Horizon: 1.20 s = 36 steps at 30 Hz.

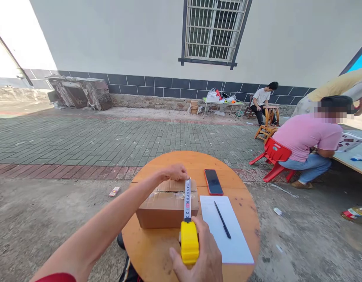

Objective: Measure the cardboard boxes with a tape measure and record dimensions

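A cardboard box with clear tape along its top seam sits on a round wooden table. Across the box's top, near its right side, runs the pulled-out blade of a tape measure. Its yellow case is in my right hand, just in front of the box. My left hand is closed at the far edge, by the metal end of the blade; its fingertips are partly hidden. White paper lies to the right, with a black pen on it.
A phone lies behind the paper. At right, a person in pink sits on a red chair beside another table. Farther back, someone in white sits by a wooden chair. A bottle lies on the ground.
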Tool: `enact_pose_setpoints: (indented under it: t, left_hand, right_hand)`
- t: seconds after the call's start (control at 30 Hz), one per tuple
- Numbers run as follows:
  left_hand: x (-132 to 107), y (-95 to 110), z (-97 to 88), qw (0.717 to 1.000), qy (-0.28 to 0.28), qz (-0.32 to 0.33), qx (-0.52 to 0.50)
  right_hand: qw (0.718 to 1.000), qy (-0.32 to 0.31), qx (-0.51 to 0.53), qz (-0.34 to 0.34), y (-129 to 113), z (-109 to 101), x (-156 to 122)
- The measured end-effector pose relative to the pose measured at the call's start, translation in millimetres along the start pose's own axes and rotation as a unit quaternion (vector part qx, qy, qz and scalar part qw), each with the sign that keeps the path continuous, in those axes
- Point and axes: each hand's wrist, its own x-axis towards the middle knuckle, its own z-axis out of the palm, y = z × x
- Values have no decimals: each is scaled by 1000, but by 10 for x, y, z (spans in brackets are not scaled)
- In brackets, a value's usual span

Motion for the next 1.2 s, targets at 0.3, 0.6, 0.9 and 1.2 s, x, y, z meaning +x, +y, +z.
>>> enact_pose_setpoints:
  t: [0.3,0.6,0.9,1.2]
  left_hand:
    - [114,-129,20,998,11,4,64]
    - [1,-160,51,997,34,50,49]
    - [-142,-114,94,994,81,75,17]
    - [-69,-218,167,993,108,54,1]
  right_hand:
    - [999,-20,-3,31,-61,-20,133]
    - [999,-36,-21,5,10,-17,-25]
    - [998,-57,-19,-2,6,-9,-139]
    - [997,-63,-38,1,-16,-6,-193]
